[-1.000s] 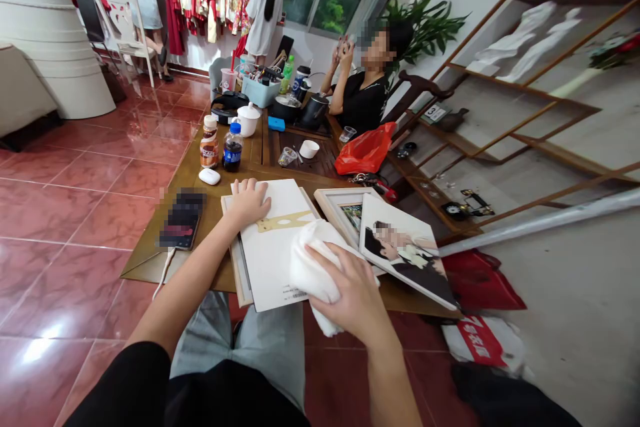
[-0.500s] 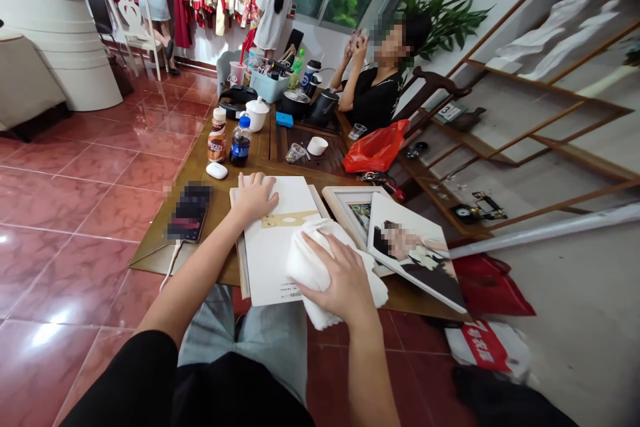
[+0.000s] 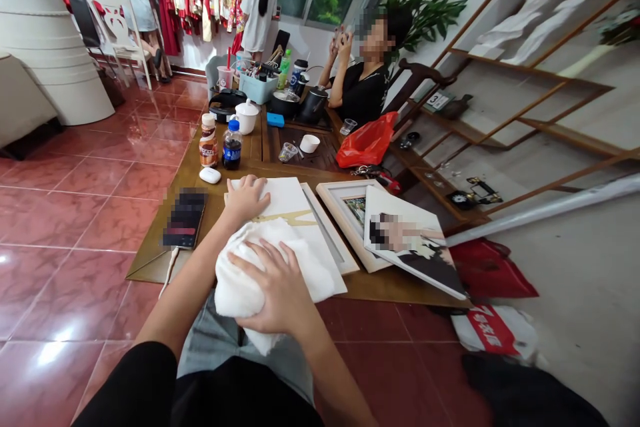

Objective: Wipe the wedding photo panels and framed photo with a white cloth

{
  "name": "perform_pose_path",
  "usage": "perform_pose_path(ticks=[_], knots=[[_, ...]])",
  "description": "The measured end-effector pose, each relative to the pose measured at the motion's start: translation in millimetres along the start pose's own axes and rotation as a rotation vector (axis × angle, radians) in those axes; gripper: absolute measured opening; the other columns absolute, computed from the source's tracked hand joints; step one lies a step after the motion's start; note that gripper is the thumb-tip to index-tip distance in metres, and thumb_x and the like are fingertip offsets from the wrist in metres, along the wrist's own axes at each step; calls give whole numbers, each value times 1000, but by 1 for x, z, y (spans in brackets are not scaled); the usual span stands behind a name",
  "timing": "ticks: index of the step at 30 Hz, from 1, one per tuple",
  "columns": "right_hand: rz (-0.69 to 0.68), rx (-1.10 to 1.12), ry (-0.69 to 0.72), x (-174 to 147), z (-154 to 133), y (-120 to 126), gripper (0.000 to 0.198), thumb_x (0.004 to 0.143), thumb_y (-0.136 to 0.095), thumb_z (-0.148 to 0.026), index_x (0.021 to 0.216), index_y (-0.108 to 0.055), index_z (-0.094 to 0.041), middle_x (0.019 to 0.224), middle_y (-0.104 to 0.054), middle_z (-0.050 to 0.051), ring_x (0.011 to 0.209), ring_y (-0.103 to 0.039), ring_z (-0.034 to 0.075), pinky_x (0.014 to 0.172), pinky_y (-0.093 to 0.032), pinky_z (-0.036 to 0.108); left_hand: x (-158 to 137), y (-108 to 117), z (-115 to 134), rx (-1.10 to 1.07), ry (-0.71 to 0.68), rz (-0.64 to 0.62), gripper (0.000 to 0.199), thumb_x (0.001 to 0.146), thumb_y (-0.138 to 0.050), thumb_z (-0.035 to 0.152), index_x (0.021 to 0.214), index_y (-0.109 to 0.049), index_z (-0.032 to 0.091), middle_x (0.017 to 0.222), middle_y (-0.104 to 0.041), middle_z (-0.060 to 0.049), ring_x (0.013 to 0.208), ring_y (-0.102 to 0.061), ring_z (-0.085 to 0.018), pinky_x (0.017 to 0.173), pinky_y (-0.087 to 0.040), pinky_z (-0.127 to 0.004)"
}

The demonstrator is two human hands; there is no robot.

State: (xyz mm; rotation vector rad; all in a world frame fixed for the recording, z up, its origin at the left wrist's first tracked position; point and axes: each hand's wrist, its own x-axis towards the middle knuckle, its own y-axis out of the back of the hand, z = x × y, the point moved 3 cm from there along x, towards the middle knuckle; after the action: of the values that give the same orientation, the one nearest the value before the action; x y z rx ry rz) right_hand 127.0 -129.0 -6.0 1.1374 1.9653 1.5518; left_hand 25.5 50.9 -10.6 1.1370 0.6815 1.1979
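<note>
My left hand [image 3: 247, 199] lies with fingers spread on the upper left of a white board [image 3: 287, 195] that has a tan, cut-out-shaped marking across it. In my right hand [image 3: 276, 283] is a bunched white cloth [image 3: 240, 280], pressed over the lower left part of the board and hanging past its near edge. Beneath the board a pale picture frame [image 3: 345, 260] shows along the right side. Beside it, a photo panel [image 3: 405, 237] of a person in dark and white clothing rests tilted on a second frame [image 3: 333, 195].
On the wooden table [image 3: 150, 257] are a phone [image 3: 185, 220] with a cable, a white earbud case [image 3: 210, 175], two bottles, a white lidded cup [image 3: 246, 117] and a red plastic bag [image 3: 367, 140]. A person sits across the table; shelves [image 3: 500, 140] stand at right.
My right hand has swept the cloth leftward across the board. The board has turned and shifted, baring more of the frame at its right. My left hand stays on the board.
</note>
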Motion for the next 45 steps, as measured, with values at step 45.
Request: perform_pose_path(ticks=[45], knots=[[254, -267, -372, -30, 54, 23, 73, 79, -70, -49, 146, -56, -26, 142, -59, 14, 134, -49, 38, 115, -28, 59, 1, -4, 2, 5, 86, 75, 39, 99, -44, 42, 134, -54, 28, 140, -55, -11, 135, -45, -32, 112, -29, -66]])
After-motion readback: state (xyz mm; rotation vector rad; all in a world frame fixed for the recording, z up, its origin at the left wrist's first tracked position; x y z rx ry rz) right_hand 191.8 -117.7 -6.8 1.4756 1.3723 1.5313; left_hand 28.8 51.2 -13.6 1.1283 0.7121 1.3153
